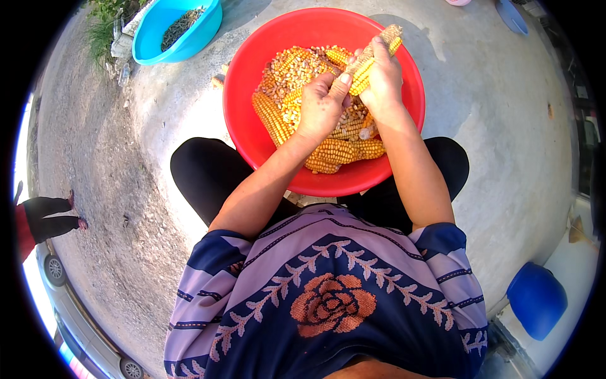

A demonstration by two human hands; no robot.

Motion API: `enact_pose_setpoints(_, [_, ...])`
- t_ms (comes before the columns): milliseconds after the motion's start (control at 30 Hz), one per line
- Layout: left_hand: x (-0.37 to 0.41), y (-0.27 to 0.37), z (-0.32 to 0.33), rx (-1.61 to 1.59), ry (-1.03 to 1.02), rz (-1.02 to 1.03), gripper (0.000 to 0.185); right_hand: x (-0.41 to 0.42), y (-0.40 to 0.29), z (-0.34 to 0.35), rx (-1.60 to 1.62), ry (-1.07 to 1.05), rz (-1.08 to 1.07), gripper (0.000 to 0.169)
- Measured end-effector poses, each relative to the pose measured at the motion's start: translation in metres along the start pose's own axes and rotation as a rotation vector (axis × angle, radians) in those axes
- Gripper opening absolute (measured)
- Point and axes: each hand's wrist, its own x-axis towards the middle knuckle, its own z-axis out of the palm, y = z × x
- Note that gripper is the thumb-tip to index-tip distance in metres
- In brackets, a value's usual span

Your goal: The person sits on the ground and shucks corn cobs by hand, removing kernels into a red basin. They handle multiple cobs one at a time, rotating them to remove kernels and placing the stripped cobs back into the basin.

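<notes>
Over a red plastic basin point(246, 42), both my hands are on one corn cob point(376, 54). Part of this cob is stripped to the bare core, while rows of yellow kernels remain along its lower right side. My right hand point(384, 78) wraps around it from the right. At the cob's lower end, my left hand point(326, 99) presses with its thumb and grips with curled fingers. Beneath them, loose corn kernels point(296, 71) lie heaped in the basin among several whole ears. One long ear point(271, 116) leans at the basin's left side; another ear point(336, 150) rests near the front.
A turquoise basin point(208, 35) holding dark dried matter stands at upper left. My bent knees point(203, 166) flank the red basin. A blue plastic container point(537, 301) is at lower right. Beyond the concrete, a person point(47, 218) stands on gravel near a parked car point(85, 317).
</notes>
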Motion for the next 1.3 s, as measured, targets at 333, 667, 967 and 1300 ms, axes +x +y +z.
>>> enact_pose_setpoints(333, [0.001, -0.011, 0.000, 0.065, 0.060, -0.024, 0.029, -0.008, 0.003, 0.009, -0.090, -0.005, -0.170, 0.020])
enact_pose_setpoints(667, [0.007, 0.001, 0.005, -0.278, 0.153, -0.187, 0.027, -0.009, 0.002, 0.014, -0.043, -0.040, -0.106, 0.022])
enact_pose_setpoints(967, [0.004, 0.014, 0.000, -0.267, -0.011, -0.212, 0.024, -0.008, -0.004, 0.010, -0.093, -0.031, -0.111, 0.021])
enact_pose_setpoints(1300, [0.003, 0.005, 0.000, -0.395, 0.002, -0.195, 0.019, -0.004, -0.005, 0.009, -0.035, 0.006, -0.070, 0.020])
